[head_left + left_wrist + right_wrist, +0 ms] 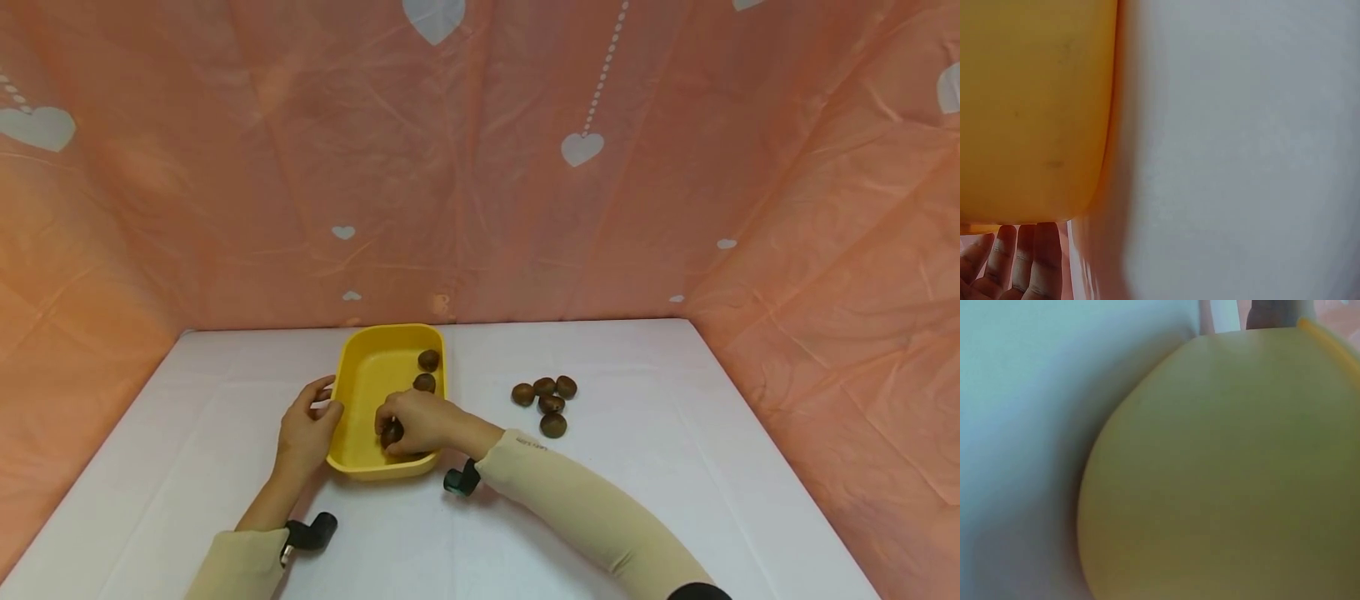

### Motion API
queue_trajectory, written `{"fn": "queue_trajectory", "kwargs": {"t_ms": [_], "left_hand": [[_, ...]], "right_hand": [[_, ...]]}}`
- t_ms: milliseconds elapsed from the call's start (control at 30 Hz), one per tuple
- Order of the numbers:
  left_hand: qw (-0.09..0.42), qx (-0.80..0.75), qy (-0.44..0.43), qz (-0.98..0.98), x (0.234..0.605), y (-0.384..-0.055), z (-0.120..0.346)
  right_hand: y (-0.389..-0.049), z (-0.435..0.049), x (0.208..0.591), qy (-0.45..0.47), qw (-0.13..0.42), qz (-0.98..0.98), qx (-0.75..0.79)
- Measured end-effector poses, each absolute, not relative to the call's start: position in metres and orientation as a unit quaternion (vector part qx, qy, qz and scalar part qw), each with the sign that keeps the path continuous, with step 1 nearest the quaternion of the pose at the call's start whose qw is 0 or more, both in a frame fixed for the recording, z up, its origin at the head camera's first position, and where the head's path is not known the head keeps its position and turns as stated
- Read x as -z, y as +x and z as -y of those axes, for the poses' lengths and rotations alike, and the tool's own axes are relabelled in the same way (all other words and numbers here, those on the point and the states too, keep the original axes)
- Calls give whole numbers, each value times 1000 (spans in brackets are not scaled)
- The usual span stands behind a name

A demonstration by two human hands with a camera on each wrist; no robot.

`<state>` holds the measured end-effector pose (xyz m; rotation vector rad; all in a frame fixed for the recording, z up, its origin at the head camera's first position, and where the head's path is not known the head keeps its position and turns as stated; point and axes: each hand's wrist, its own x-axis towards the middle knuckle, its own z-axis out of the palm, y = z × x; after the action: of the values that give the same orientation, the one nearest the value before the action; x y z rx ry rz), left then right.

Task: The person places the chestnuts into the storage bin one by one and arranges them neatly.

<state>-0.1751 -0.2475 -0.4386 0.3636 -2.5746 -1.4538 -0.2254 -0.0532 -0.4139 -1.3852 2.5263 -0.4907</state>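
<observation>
A yellow tray [367,472] lies on the white table, and its outer wall [1035,112] fills much of the left wrist view. My left hand [302,433] holds the tray's left side, thumb at the rim and fingers along the outer wall. Over the tray's near part, my right hand [420,421] pinches a brown chestnut [392,432] between thumb and fingers. Two more chestnuts lie along the tray's right side, one at the far end [429,360] and another [424,382] just beyond my right hand. The right wrist view shows only the tray's wall [1222,462], not the fingers' grip.
Several loose chestnuts [551,404] sit grouped on the white table [630,483], right of the tray. An orange curtain with pale hearts [480,183] hangs behind the table and at both sides. My right forearm crosses the table's near right part.
</observation>
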Motion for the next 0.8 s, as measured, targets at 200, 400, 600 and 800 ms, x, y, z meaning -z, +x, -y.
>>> {"fn": "queue_trajectory", "kwargs": {"t_ms": [200, 400, 600, 800], "left_hand": [[87, 483, 120, 863, 439, -175, 247], [72, 486, 121, 863, 438, -174, 248], [68, 486, 121, 863, 437, -174, 247], [72, 484, 120, 864, 437, -174, 248]], "right_hand": [[-224, 54, 414, -471, 113, -862, 152], [-223, 55, 416, -477, 111, -862, 131], [-222, 54, 416, -474, 111, -863, 135], [-221, 53, 413, -472, 111, -863, 141]]}}
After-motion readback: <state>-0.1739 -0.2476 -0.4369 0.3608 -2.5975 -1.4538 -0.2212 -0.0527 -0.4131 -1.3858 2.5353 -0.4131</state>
